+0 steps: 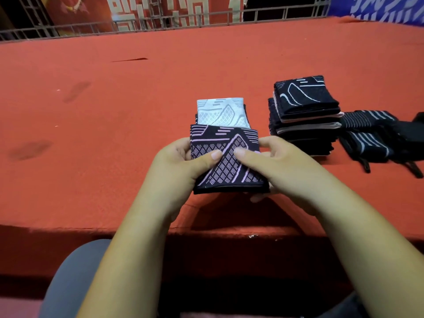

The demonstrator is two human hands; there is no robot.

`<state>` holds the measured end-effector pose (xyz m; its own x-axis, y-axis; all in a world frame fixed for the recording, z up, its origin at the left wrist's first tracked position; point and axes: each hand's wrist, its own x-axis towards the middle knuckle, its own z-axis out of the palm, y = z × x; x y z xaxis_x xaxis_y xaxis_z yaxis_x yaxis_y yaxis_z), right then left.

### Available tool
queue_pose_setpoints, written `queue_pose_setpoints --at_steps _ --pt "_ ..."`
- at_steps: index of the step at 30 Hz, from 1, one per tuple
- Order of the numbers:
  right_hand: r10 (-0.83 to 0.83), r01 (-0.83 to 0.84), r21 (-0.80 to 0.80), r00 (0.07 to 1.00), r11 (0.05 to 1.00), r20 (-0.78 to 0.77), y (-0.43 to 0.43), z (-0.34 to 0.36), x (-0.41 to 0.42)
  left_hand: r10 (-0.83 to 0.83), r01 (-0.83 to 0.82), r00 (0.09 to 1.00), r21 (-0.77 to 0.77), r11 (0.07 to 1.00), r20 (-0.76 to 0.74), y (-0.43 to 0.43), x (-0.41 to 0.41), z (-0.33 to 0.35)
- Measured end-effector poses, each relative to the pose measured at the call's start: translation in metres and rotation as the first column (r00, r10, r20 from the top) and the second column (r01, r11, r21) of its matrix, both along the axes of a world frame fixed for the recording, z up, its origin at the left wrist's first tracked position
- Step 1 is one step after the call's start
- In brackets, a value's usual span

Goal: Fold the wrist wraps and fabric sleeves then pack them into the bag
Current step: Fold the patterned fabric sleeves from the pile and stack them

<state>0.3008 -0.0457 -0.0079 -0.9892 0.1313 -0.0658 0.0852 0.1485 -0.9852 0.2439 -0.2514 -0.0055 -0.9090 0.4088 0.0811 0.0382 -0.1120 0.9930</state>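
A folded black fabric sleeve with a pink grid pattern (226, 143) is held just above the red table's near edge. My left hand (183, 161) grips its left side, thumb on top. My right hand (273, 161) grips its right side, thumb pressed on the pattern, fingers underneath. Right behind it a white patterned sleeve (221, 112) lies folded on a dark one. To the right stands a stack of folded sleeves (305, 115), black on top. Black wrist wraps with white stripes (367, 136) lie beside the stack at the far right. No bag is in view.
The red felt table (114, 111) stretches wide to the left and back. A metal railing (160, 24) with red and blue banners runs along its far edge. My grey-clad knee (75, 283) shows below the table's front edge.
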Motion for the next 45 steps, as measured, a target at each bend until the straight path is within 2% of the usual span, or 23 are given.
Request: queue_pose_setpoints --at_steps 2,4,8,12,16,19,23,26,31,35,45 --pt "0.068 -0.068 -0.049 0.998 0.997 -0.003 -0.001 0.002 0.004 0.028 -0.028 0.999 0.001 1.0 -0.038 -0.001 -0.001 -0.001" --pt "0.057 -0.059 -0.014 0.995 0.998 -0.078 0.0 0.003 0.005 0.069 -0.07 0.994 -0.013 0.997 -0.087 -0.002 -0.003 -0.001" --pt "0.003 0.028 0.133 0.974 0.991 -0.225 0.001 0.003 0.0 0.174 -0.203 0.955 -0.1 0.974 -0.241 0.002 -0.003 0.004" --pt "-0.135 0.175 0.104 0.94 0.979 -0.313 -0.002 0.0 -0.01 0.388 -0.435 0.869 -0.104 0.894 -0.306 0.007 -0.004 0.005" --pt "-0.232 0.313 0.131 0.875 0.941 -0.425 0.003 0.006 -0.025 0.36 -0.398 0.864 -0.04 0.916 -0.352 0.01 -0.009 0.014" --pt "-0.258 0.359 0.125 0.835 0.925 -0.487 0.006 0.012 -0.039 0.326 -0.399 0.853 -0.106 0.911 -0.408 0.016 -0.023 0.018" --pt "-0.254 0.419 0.199 0.798 0.886 -0.546 0.01 0.014 -0.058 0.336 -0.432 0.838 -0.146 0.89 -0.431 0.024 -0.046 0.023" --pt "-0.21 0.436 0.312 0.805 0.844 -0.555 0.016 0.011 -0.072 0.354 -0.452 0.838 -0.163 0.877 -0.416 0.03 -0.06 0.023" --pt "-0.171 0.387 0.478 0.885 0.789 -0.434 0.02 0.002 -0.086 0.339 -0.494 0.822 -0.278 0.824 -0.457 0.04 -0.08 0.014" --pt "-0.181 0.378 0.481 0.896 0.791 -0.406 0.019 -0.007 -0.09 0.328 -0.486 0.829 -0.294 0.823 -0.452 0.043 -0.082 0.002" --pt "-0.13 0.301 0.476 0.924 0.826 -0.359 0.017 -0.014 -0.088 0.214 -0.486 0.791 -0.376 0.789 -0.574 0.043 -0.087 -0.015"
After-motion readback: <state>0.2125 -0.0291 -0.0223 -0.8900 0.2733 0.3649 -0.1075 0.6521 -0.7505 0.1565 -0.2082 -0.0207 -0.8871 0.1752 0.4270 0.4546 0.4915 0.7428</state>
